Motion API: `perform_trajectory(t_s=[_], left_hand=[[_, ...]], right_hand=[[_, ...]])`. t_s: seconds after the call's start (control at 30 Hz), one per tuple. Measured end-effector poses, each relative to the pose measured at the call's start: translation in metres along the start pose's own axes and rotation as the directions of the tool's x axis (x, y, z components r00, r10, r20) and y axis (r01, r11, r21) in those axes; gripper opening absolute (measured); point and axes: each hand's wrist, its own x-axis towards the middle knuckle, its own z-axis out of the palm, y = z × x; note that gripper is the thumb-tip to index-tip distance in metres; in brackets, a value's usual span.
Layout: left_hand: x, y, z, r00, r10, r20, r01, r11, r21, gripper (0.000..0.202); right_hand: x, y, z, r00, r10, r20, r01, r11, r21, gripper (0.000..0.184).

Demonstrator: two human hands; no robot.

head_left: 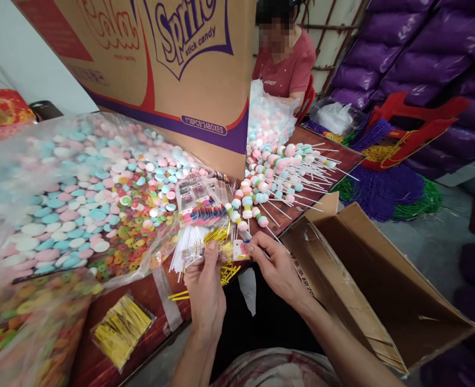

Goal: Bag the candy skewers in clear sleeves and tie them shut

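Observation:
My left hand (206, 287) is closed, thumb on top, on a small clear plastic packet (192, 255). My right hand (275, 266) pinches a small card (240, 250), white with pink and blue on it, at its right edge. Both hands are close together above the table's front edge. White sticks (181, 250) and gold twist ties (228, 273) lie around the left hand. Just beyond, a clear bag of small printed cards (201, 207) rests on the table. Skewers of pastel marshmallows and ring gummies (247, 201) are heaped behind the right hand.
A tall printed carton (205, 97) stands on the table. Marshmallows (76, 220) and ring gummies (135, 234) spread at left. A packet of gold ties (122, 329) lies in front. An open cardboard box (366, 279) is at right. A co-worker (289, 64) sits across.

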Motion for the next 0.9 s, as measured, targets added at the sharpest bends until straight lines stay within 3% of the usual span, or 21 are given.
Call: perform_trajectory(t_s=[0.1, 0.17, 0.33, 0.47, 0.6, 0.7, 0.8, 0.9], left_hand=[[0.005, 0.001, -0.001, 1.0, 0.011, -0.005, -0.011, 1.0, -0.011, 0.03], [0.011, 0.005, -0.002, 1.0, -0.007, -0.018, 0.006, 1.0, -0.028, 0.031], [0.028, 0.017, -0.001, 0.995, -0.059, -0.075, 0.05, 0.991, -0.124, 0.029], [0.038, 0.02, 0.004, 0.99, -0.12, -0.068, 0.108, 0.98, -0.168, 0.023], [0.042, 0.02, 0.008, 0.988, -0.148, -0.05, 0.138, 0.976, -0.171, 0.015], [0.043, 0.02, 0.011, 0.987, -0.16, -0.033, 0.152, 0.973, -0.172, 0.013], [0.042, 0.019, 0.015, 0.983, -0.177, -0.04, 0.168, 0.971, -0.173, 0.012], [0.041, 0.019, 0.018, 0.978, -0.199, -0.062, 0.184, 0.964, -0.192, 0.013]], right_hand=[[0.004, 0.004, 0.001, 1.0, -0.007, 0.024, 0.007, 1.0, -0.012, 0.03], [0.01, 0.009, -0.001, 1.0, -0.012, -0.026, 0.011, 0.997, -0.074, 0.029], [0.034, 0.02, -0.02, 0.974, -0.119, -0.191, 0.032, 0.912, -0.409, 0.022], [0.053, 0.021, -0.035, 0.94, -0.242, -0.241, 0.02, 0.744, -0.668, 0.019], [0.073, 0.021, -0.047, 0.879, -0.379, -0.289, -0.082, 0.477, -0.875, 0.016], [0.091, 0.021, -0.051, 0.922, -0.292, -0.252, -0.144, 0.345, -0.927, 0.015], [0.102, 0.024, -0.049, 0.958, -0.178, -0.226, -0.156, 0.336, -0.929, 0.019], [0.098, 0.029, -0.049, 0.931, -0.216, -0.295, -0.174, 0.448, -0.877, 0.021]])
